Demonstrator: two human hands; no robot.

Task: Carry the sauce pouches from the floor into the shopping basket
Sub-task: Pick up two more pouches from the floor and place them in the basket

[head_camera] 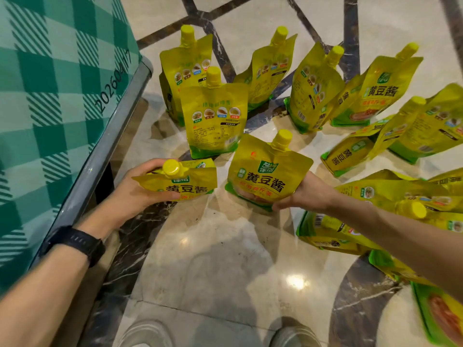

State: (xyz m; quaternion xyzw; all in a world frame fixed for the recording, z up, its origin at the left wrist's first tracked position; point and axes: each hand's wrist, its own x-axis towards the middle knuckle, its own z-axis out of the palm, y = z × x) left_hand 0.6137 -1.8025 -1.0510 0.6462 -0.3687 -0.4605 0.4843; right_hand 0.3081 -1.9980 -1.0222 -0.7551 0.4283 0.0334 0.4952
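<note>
**Two pouches, one in each hand**

The left hand (pixel 132 189) grips one sauce pouch (pixel 186 184), with the fingers curled behind it and the thumb on its front, beside a green checked cloth (pixel 50 96). The right hand (pixel 309 194) pinches a second pouch (pixel 268 176) at its lower corner. At least six other pouches (pixel 213 116) stand on the marble floor (pixel 213 259) behind. The heap (pixel 375 196) at the right cannot be counted.
</note>
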